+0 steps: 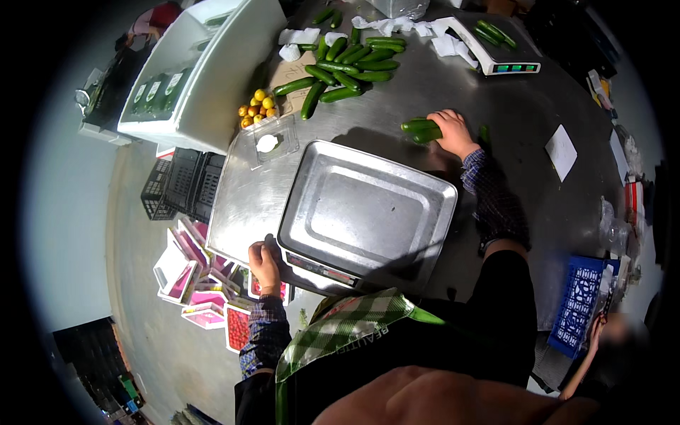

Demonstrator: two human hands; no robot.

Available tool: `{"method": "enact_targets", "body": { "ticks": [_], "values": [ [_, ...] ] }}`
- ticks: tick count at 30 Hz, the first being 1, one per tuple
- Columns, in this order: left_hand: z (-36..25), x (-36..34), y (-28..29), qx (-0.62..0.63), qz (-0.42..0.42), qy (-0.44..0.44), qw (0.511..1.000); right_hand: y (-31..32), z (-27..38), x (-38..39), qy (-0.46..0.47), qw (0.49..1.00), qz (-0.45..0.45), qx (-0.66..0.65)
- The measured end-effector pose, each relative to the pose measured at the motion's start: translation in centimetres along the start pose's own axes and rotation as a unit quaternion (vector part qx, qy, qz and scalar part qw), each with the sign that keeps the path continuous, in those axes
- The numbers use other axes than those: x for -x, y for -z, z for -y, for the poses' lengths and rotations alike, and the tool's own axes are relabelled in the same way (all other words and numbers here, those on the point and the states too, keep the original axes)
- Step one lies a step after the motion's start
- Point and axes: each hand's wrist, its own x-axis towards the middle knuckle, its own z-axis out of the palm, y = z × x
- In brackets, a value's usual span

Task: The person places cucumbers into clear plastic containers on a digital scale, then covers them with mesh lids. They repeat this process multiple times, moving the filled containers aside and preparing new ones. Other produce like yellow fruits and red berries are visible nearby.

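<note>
My right hand point(451, 131) grips cucumbers point(419, 129) over the steel table point(520, 106), with another cucumber point(484, 134) just right of it. Below and left of it lies an empty metal tray point(365, 212) on a scale point(319, 269). My left hand point(263, 265) is at the table's near-left edge beside the scale, fingers curled; what they grip is hidden. A pile of cucumbers point(340, 67) lies toward the back, near yellow-orange fruit point(256, 108) and a clear plastic box point(280, 142) with a white item inside.
A white foam box point(198, 92) stands back left. A second scale point(510, 67) holds cucumbers. Black crates point(184, 180) and pink-lined boxes point(205, 304) sit on the floor at left. A paper point(561, 152) and blue crate point(575, 304) are at right, near another person's arm point(584, 358).
</note>
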Motion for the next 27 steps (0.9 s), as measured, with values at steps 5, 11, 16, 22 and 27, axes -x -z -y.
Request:
{"method": "enact_targets", "body": {
  "ticks": [5, 11, 16, 22, 27],
  "values": [
    [0.3, 0.3, -0.2, 0.036, -0.005, 0.015, 0.999, -0.6, 1.5, 2.2, 0.004, 0.999, 0.035, 0.036],
    [0.8, -0.3, -0.3, -0.067, -0.016, -0.05, 0.996, 0.8, 3.8, 0.3, -0.296, 0.95, -0.049, -0.088],
    [-0.4, 0.5, -0.4, -0.055, -0.022, -0.047, 0.997, 9.9, 12.6, -1.6, -0.163, 0.942, -0.085, -0.28],
    [-0.9, 0.3, -0.6, -0.08, -0.016, -0.088, 0.993, 6.8, 22.5, 2.4, -0.015, 1.0, -0.008, -0.014],
    [-0.1, -0.1, -0.7, -0.001, 0.015, -0.098, 0.995, 7.7, 26.9, 4.8, -0.019, 0.986, 0.165, 0.028]
  ]
}}
